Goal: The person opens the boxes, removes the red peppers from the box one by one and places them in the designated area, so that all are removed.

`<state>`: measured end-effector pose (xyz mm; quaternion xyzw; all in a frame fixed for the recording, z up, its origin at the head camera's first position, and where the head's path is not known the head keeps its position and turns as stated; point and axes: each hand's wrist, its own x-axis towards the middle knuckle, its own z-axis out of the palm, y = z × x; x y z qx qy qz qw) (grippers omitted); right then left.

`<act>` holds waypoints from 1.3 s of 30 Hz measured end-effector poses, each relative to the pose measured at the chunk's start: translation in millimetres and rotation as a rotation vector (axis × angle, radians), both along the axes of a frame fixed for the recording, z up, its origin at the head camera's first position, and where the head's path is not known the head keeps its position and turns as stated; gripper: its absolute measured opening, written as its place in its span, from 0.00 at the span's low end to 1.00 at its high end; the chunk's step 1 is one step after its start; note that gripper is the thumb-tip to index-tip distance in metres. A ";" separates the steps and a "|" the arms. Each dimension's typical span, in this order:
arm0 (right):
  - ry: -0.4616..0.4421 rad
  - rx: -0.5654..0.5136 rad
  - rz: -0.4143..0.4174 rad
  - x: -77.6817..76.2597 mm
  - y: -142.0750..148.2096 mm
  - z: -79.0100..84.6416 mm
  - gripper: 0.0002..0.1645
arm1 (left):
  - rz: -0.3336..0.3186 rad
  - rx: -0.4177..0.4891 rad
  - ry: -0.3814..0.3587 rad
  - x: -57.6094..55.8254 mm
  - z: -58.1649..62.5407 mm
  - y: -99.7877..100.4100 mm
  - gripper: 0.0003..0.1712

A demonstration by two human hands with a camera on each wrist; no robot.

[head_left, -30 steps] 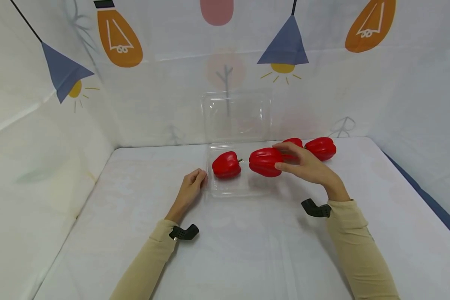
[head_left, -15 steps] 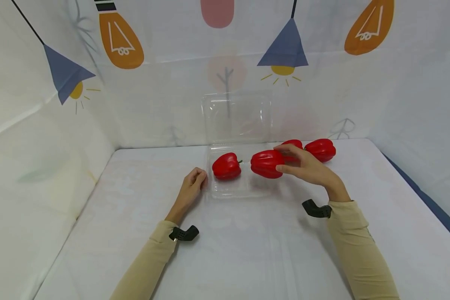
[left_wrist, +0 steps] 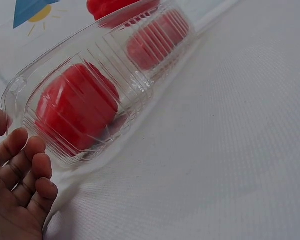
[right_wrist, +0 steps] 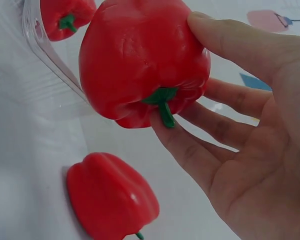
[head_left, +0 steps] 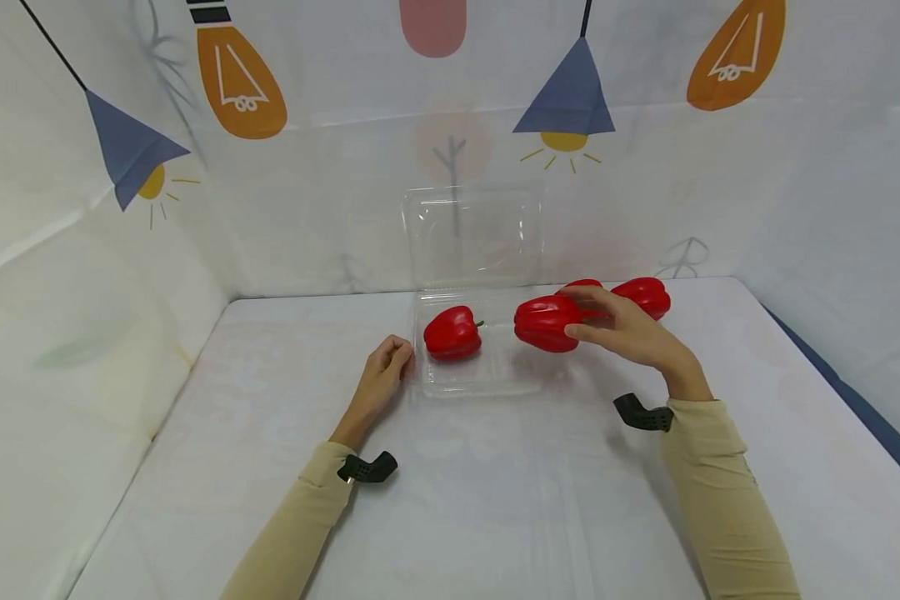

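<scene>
Head view: pepper [head_left: 544,324] in right hand [head_left: 630,335]

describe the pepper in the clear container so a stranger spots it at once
On the white table is an open clear container. In its left half, near the left hand, lies the red pepper, green stem pointing right. It alone rests there: the right hand holds another pepper, and others lie outside.

Red bell peppers [head_left: 452,333]: no readable label
Clear plastic clamshell [head_left: 495,362]: no lettering legible
Printed backdrop [head_left: 345,200]: no words or numbers readable
Black wrist cameras [head_left: 367,469]: no legible brand
</scene>
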<state>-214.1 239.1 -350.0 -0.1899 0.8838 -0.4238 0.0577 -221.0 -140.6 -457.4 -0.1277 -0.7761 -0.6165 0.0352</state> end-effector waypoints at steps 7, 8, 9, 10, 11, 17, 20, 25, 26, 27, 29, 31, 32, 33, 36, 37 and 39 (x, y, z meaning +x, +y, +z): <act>-0.012 -0.005 -0.009 -1.1 6.8 -0.1 0.34 | -0.003 0.026 0.065 0.1 -2.9 0.6 0.11; -0.014 -0.007 -0.012 -1.1 7.6 0.2 0.35 | -0.003 0.026 0.065 0.1 -2.6 0.5 0.11; -0.018 -0.009 -0.016 -1.1 8.1 0.5 0.35 | -0.002 0.024 0.061 0.1 -2.1 0.5 0.12; -0.022 -0.011 -0.019 -1.0 8.6 0.7 0.35 | -0.001 0.023 0.054 0.2 -1.7 0.6 0.12; -0.026 -0.013 -0.024 -1.0 9.1 0.9 0.35 | 0.002 0.020 0.036 0.4 -0.9 0.6 0.12; -0.025 -0.010 -0.032 -1.2 12.0 2.4 0.35 | -0.005 0.004 -0.013 -0.5 1.9 0.1 0.13; -0.019 0.012 -0.048 -1.2 15.6 2.7 0.36 | -0.016 0.010 -0.021 2.3 7.6 0.6 0.14; -0.030 0.026 -0.066 -0.8 23.1 1.9 0.37 | -0.024 -0.003 -0.021 12.3 24.8 3.5 0.13; -0.034 0.028 -0.068 -0.8 24.4 1.7 0.37 | -0.023 -0.006 -0.020 13.9 27.2 3.9 0.13; -0.036 0.032 -0.069 -0.9 25.7 1.3 0.37 | -0.020 -0.009 -0.024 14.5 28.2 4.0 0.13; -0.040 0.037 -0.071 -0.9 27.9 1.1 0.37 | -0.019 -0.012 -0.027 15.2 29.1 3.9 0.13; -0.052 0.042 -0.073 -0.8 30.3 1.0 0.37 | -0.019 -0.009 -0.029 15.3 29.5 4.0 0.13; -0.055 0.043 -0.072 -0.7 31.5 1.2 0.37 | -0.019 -0.008 -0.031 15.0 29.3 4.0 0.13; -0.060 0.041 -0.071 -0.6 32.7 1.4 0.38 | -0.018 -0.008 -0.035 14.8 29.4 4.0 0.14; -0.078 0.034 -0.074 -0.3 35.9 2.3 0.38 | -0.020 -0.005 -0.037 14.3 29.6 4.2 0.14; -0.083 0.032 -0.074 -0.1 36.7 2.6 0.38 | -0.020 -0.004 -0.039 14.2 29.5 4.2 0.13; -0.092 0.032 -0.078 0.6 37.8 2.8 0.38 | -0.019 -0.004 -0.043 14.4 29.2 4.2 0.13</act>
